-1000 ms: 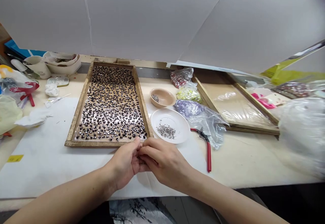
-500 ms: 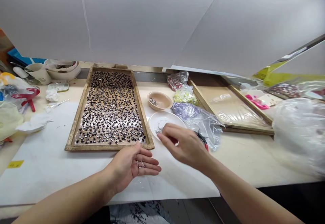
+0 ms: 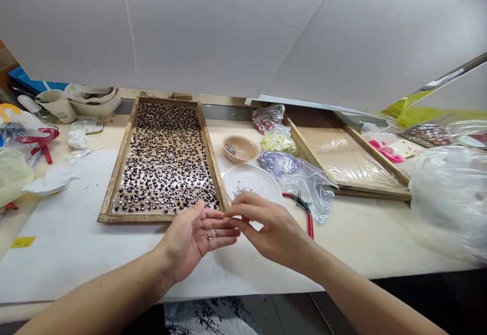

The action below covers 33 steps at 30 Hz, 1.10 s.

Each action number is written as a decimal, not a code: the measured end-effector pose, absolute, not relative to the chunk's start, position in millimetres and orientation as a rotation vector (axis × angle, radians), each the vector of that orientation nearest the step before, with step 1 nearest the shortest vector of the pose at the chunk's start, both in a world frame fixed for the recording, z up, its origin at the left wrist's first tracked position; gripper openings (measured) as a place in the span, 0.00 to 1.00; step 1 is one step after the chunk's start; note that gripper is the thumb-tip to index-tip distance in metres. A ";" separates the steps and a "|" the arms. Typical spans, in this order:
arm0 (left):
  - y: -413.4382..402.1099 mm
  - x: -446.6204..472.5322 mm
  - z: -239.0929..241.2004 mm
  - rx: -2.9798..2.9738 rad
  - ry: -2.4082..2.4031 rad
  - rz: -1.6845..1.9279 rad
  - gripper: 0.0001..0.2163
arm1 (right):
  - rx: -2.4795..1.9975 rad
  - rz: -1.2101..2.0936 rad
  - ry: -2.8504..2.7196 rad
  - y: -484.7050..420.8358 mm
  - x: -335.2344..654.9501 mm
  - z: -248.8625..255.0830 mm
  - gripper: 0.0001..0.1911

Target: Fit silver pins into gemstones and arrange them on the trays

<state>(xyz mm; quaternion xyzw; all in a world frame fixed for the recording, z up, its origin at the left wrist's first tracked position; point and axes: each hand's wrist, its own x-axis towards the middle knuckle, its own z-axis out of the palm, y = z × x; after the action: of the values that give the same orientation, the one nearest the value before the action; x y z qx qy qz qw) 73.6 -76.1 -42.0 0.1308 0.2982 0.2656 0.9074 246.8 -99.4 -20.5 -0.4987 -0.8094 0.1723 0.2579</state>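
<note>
With small metal pins (image 3: 210,233) cradled in the flat-open left hand (image 3: 190,241) just before the wooden tray (image 3: 152,218), gathering was judged under way; the right hand (image 3: 272,229) was held with its fingers (image 3: 243,210) nearly pinched, any contents not discernible, and a delicate pinch was called for.

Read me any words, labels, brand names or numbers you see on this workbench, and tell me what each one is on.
No text here can be read.
On the yellow sticker at the table's left edge: print, if any, is too small to read.
On the yellow-green packet at far right: blurred, nothing legible.
On the pink card at right: marks too small to read.
On the pliers: no lettering visible.
</note>
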 end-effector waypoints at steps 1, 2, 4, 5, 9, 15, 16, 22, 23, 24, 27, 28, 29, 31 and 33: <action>-75.9 73.5 -42.2 0.263 0.608 0.557 0.19 | -1.337 0.498 -2.213 -102.7 243.6 -20.0 0.10; -75.8 73.5 -42.7 0.258 0.598 0.561 0.19 | -1.329 0.517 -2.228 -105.1 240.7 -20.0 0.11; -75.8 73.6 -44.1 0.256 0.574 0.555 0.19 | -1.338 0.529 -2.238 -107.5 235.6 -21.4 0.12; -76.0 73.8 -44.8 0.259 0.565 0.550 0.20 | -1.349 0.527 -2.235 -107.8 233.5 -22.7 0.12; -76.7 74.5 -46.0 0.281 0.549 0.545 0.21 | -1.383 0.540 -2.229 -106.0 228.8 -28.3 0.11; -76.3 73.8 -46.0 0.280 0.573 0.553 0.21 | -1.368 0.602 -2.217 -106.1 229.8 -30.8 0.10; -76.3 73.6 -46.1 0.280 0.579 0.553 0.20 | -1.365 0.612 -2.216 -107.0 230.4 -30.6 0.09; -78.7 75.3 -44.0 0.425 0.651 0.488 0.08 | -1.360 0.711 -2.149 -104.2 238.3 -24.5 0.07; -79.4 75.8 -43.2 0.449 0.686 0.452 0.07 | -1.372 0.704 -2.130 -100.5 240.3 -24.2 0.07; -80.2 76.2 -42.3 0.460 0.721 0.413 0.07 | -1.387 0.687 -2.115 -95.9 242.1 -24.7 0.07; -82.1 76.9 -39.3 0.457 0.799 0.336 0.09 | -1.412 0.609 -2.102 -79.0 246.0 -32.0 0.07; -82.6 76.9 -38.4 0.457 0.813 0.325 0.09 | -1.407 0.584 -2.110 -73.3 246.5 -36.0 0.07; -82.8 77.0 -37.6 0.458 0.826 0.317 0.09 | -1.397 0.562 -2.124 -68.1 246.6 -40.3 0.08; -83.0 77.0 -36.6 0.461 0.843 0.306 0.09 | -1.382 0.518 -2.160 -59.6 245.9 -49.0 0.08; -82.9 77.2 -36.7 0.461 0.851 0.296 0.08 | -1.383 0.483 -2.201 -53.5 244.9 -56.0 0.08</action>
<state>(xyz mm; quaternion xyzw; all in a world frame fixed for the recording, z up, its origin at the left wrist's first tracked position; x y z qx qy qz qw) 77.2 -82.9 -36.7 0.2207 0.4074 0.1418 0.8748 244.9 -53.5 -56.0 -0.5070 -0.8068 0.1770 0.2463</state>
